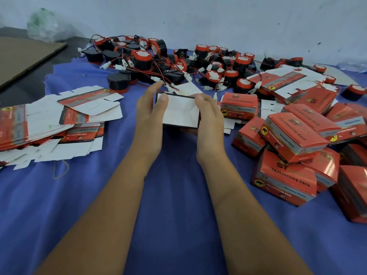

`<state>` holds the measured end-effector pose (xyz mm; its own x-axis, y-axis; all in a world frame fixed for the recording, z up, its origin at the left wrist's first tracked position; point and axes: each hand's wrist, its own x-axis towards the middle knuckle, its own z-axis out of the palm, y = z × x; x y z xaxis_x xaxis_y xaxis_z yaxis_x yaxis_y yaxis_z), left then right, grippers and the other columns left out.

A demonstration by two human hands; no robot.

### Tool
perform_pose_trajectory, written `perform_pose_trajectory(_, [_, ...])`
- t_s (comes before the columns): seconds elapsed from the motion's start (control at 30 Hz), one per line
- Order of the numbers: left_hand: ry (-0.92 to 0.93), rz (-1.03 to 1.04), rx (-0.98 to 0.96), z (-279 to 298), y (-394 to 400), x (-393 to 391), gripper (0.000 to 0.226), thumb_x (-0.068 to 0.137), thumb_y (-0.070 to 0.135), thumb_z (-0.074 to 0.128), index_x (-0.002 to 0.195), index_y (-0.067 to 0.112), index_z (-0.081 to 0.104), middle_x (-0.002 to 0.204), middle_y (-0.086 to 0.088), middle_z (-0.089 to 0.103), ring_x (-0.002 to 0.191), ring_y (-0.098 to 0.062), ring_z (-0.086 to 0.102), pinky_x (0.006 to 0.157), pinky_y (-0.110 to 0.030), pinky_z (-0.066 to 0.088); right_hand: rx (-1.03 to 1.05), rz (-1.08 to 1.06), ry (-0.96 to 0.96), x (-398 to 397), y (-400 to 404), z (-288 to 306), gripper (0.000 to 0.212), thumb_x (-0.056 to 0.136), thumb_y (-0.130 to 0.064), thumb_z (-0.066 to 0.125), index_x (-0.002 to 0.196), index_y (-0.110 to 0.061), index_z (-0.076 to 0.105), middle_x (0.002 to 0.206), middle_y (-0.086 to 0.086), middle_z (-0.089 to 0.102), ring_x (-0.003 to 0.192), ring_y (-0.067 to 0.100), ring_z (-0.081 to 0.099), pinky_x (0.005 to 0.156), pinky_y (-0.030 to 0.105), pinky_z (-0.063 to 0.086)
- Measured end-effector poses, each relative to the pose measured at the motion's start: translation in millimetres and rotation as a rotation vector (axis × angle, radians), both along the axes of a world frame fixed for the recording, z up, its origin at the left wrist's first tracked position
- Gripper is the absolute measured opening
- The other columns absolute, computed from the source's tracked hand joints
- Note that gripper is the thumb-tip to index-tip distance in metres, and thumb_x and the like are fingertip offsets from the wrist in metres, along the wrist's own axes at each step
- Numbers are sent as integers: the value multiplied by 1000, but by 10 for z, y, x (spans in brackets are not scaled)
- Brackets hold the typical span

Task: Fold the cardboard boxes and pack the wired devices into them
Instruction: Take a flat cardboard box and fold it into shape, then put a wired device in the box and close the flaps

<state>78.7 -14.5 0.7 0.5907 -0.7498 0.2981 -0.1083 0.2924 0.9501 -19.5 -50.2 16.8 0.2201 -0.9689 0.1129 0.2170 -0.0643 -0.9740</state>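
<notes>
A blue cloth [178,195] covers the floor by the wall. My left hand [148,114] and right hand [210,116] clasp a half-formed box [179,112], thumbs pressing its white flaps. I should square the corners before tucking; the devices [158,60] lie just beyond.

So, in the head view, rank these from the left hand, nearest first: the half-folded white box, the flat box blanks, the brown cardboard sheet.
1. Half-folded white box: gripped by the left hand and the right hand.
2. Stack of flat red-and-white box blanks: on its left.
3. Brown cardboard sheet: far left corner.
</notes>
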Motion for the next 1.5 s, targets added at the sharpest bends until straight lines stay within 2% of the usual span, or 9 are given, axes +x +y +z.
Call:
perform_pose_trajectory(0.1, [-21, 48, 91, -10, -52, 11, 72, 81, 54, 41, 148, 27, 38, 146, 8, 40, 133, -4, 39, 111, -25, 33, 40, -11, -154, -13, -55, -37, 16, 69, -22, 48, 77, -20, 62, 102, 5, 60, 99, 27, 54, 82, 49, 44])
perform_pose_trajectory(0.2, [11, 19, 111, -33, -31, 3, 80, 78, 63, 43, 151, 31, 34, 116, 27, 49, 109, 11, 50, 88, -11, 43, 65, -10, -266, -32, -76, -57, 15, 63, -14, 44, 72, -17, 56, 102, 12, 55, 99, 34, 50, 80, 42, 37])
perform_pose_trajectory(0.33, [196, -41, 176, -35, -29, 85, 94, 71, 72, 48, 151, 24, 35, 128, 4, 62, 104, -22, 66, 68, -36, 59, -45, -49, -273, -51, -89, -61, 9, 60, -8, 43, 65, -12, 49, 107, 24, 49, 107, 37, 49, 83, 40, 36])
perform_pose_trajectory(0.5, [269, -128, 212, 5, -7, 98, 45, 76, 42, 66, 110, 13, 64, 84, -2, 73, 68, -19, 68, 47, -30, 52, -145, 40, -175, -46, -43, -38, 18, 73, -8, 46, 84, -12, 59, 94, 6, 54, 91, 20, 51, 75, 29, 43])
perform_pose_trajectory(0.7, [475, 377, -83, 27, 39, 307, 56, 85, 25, 77, 128, 21, 41, 112, 8, 67, 104, -10, 68, 91, -45, 58, -335, -47, 384, 222, -143, -149, 43, 88, -8, 53, 128, -23, 53, 123, -10, 50, 122, 13, 44, 104, 37, 41])
perform_pose_trajectory(0.83, [571, 426, -192, 28, 47, 279, 57, 90, 33, 71, 134, 13, 39, 121, 7, 59, 97, 7, 65, 78, -30, 61, -365, 93, 586, 540, -572, -31, 44, 90, -16, 52, 134, -18, 47, 122, -4, 45, 113, 29, 50, 93, 50, 47])
perform_pose_trajectory(1.03, [719, 552, -253, -3, -35, 280, 46, 89, 40, 68, 122, 18, 45, 118, 7, 60, 106, -5, 64, 73, -26, 60, -422, 213, 617, 1108, -1297, 53, 72, 91, -7, 59, 153, -17, 23, 139, 0, 46, 87, 9, 56, 74, 17, 50])
perform_pose_trajectory(1.2, [769, 645, -307, -29, -84, 366, 41, 86, 42, 70, 119, 27, 52, 116, 12, 67, 105, -1, 66, 71, -28, 60, -497, 252, 1175, 1535, -1559, -40, 92, 91, -32, 61, 156, -28, -4, 162, 3, 13, 147, 31, 9, 114, 58, 23])
perform_pose_trajectory(1.5, [777, 631, -251, -11, -76, 381, 49, 92, 37, 66, 130, 12, 47, 125, -1, 65, 108, -8, 67, 73, -31, 61, -883, 141, 1410, 1517, -1081, -117, 24, 98, -28, 49, 120, -20, 56, 124, 6, 56, 121, 29, 45, 98, 49, 31])
